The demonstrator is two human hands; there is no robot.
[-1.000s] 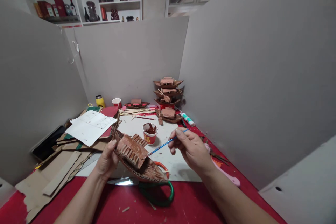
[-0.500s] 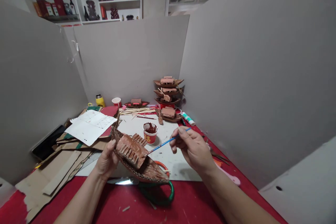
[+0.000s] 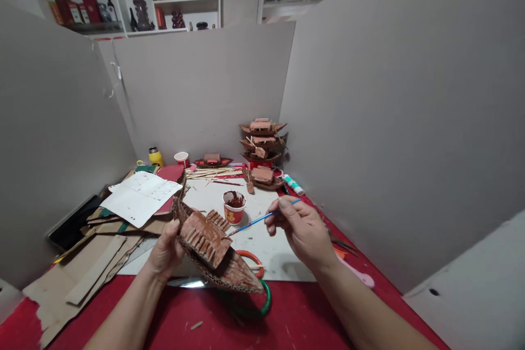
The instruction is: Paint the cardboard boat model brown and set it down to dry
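My left hand (image 3: 167,250) grips the rear end of a brown cardboard model boat (image 3: 244,274), which is tilted with its far tip pointing to the lower right. Between the thumb and fingers of my right hand (image 3: 301,229) is a thin blue paintbrush (image 3: 262,219); its tip meets the edge of the boat's roof (image 3: 205,236). Wet-looking brown paint shows on that roof. Just behind the boat stands a paper cup (image 3: 234,209) with dark brown paint inside its rim. Scissors with green and orange handles (image 3: 266,301) lie partly hidden under the boat.
Cardboard pieces (image 3: 98,268) and a drawn sheet (image 3: 143,197) lie at the left. At the back are a yellow bottle (image 3: 155,157), a white-rimmed cup (image 3: 181,159), thin sticks (image 3: 213,173) and stacked model boats (image 3: 262,145). Grey panels (image 3: 205,87) enclose the table.
The boat has tipped slightly, its far tip a little lower, and more of the deck shows. The brush tip has shifted slightly up along the roof edge. Both hands keep their holds.
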